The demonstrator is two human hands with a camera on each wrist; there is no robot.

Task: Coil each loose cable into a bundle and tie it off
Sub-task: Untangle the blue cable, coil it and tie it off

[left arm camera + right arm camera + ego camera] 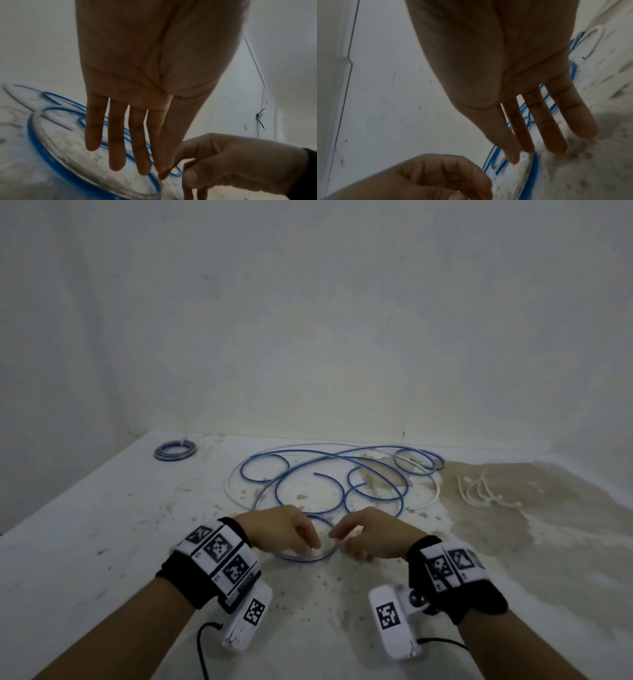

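Note:
A long blue cable (325, 477) lies in loose curls across the middle of the white table (102, 525). Its near end forms a small flat loop (301, 558) between my hands. My left hand (313, 547) reaches down into that loop. In the left wrist view, the left hand (161, 174) brings thumb and forefinger tips together at the blue loop's rim (34, 142). My right hand (335, 537) pinches the right side of the loop. The right hand (515, 159) has long fingers reaching down to the blue cable (534, 175).
A white cable (227, 484) arcs around the blue tangle. A tied coil (174, 458) sits at the far left corner. White ties (476, 494) lie on a brown stain at the right. A wall closes the table's far edge.

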